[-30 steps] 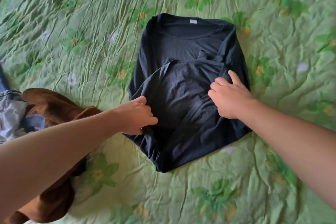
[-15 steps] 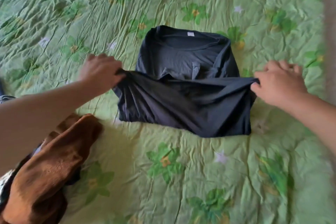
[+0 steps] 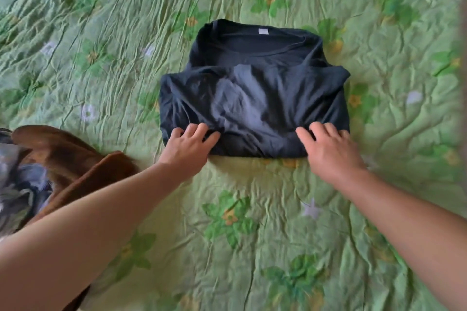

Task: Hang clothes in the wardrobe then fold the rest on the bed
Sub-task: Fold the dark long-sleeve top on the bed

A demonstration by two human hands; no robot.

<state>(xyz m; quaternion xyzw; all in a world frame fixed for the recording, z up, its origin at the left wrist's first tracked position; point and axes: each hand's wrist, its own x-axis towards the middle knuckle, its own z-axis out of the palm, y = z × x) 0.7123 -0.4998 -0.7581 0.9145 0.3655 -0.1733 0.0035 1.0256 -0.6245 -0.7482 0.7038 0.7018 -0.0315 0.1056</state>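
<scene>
A dark navy T-shirt [image 3: 255, 88] lies folded into a rough rectangle in the middle of the bed, its collar and white label facing away from me. My left hand [image 3: 188, 145] rests on the near left edge of the shirt with fingers spread. On the near right edge my right hand [image 3: 328, 149] lies flat, fingers straight. Both hands press the fold down.
The green quilt [image 3: 227, 222] with a flower print covers the whole bed. A pile of clothes sits at the left edge: a brown garment [image 3: 68, 159] over blue-grey fabric [image 3: 17, 184]. A dark vertical edge [image 3: 463, 45] runs along the right side.
Both hands carried the shirt's lower half up over the upper half, let go of the hem, and came back to the near folded edge, where they now press flat.
</scene>
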